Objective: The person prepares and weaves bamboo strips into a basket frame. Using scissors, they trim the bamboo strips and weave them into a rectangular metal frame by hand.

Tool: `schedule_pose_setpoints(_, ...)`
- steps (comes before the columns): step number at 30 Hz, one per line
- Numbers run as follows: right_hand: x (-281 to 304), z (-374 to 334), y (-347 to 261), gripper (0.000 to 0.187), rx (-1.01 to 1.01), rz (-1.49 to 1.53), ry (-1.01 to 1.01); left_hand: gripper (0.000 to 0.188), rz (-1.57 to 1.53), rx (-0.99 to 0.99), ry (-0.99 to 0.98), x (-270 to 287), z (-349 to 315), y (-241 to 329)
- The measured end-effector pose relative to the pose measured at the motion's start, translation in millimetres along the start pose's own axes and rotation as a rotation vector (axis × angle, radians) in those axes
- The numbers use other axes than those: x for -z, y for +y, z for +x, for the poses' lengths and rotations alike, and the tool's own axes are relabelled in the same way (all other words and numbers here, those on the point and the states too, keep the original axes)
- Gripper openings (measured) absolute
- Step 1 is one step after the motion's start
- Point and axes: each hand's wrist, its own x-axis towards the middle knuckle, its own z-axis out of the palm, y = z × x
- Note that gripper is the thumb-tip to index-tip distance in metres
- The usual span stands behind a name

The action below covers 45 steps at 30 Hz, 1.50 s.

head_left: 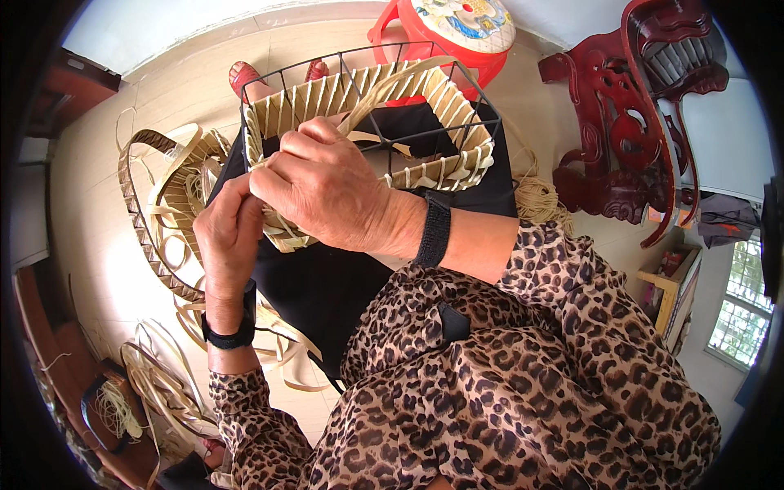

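Observation:
A rectangular basket [314,96] with a black wire frame rests over my black-clothed lap. Beige strip lines its sides, bound on with white cord in slanting wraps. At its near left corner, the fingers of my right hand [331,192] are curled closed, and a long flat beige strip [390,86] runs from beside them across the basket to its far side. My left hand [229,229] meets the right one there, its thumb and forefinger pinched together. What lies between those fingertips is hidden. A stretch of the corner is covered by my hands.
Left on the tiled floor stands another basket [133,204] with loose strips inside. More beige strips [159,371] lie coiled nearer me. A cord bundle [535,196] sits right of my lap. Beyond are a red stool [400,16], red sandals [242,75] and a carved wooden seat [600,106].

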Motion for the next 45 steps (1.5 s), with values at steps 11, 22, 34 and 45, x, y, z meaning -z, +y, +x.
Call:
schedule_pose_setpoints(11, 4, -10, -10, 0.014, -0.112, 0.081, 0.107, 0.01, 0.294, -0.292, 0.194, -6, 2, 0)
schedule_pose_setpoints(22, 6, -31, -27, 0.018, -0.466, 0.188, -0.349, 0.011, 0.263, -0.178, 0.112, -7, 3, -2)
schedule_pose_setpoints(34, 8, -31, -39, 0.015, -0.567, 0.445, -0.267, 0.017, 0.262, -0.303, 0.128, -9, 4, -6)
schedule_pose_setpoints(45, 23, -10, -40, 0.016, -0.792, 0.882, -0.324, 0.02, 0.138, -0.309, 0.105, -7, 2, -3)
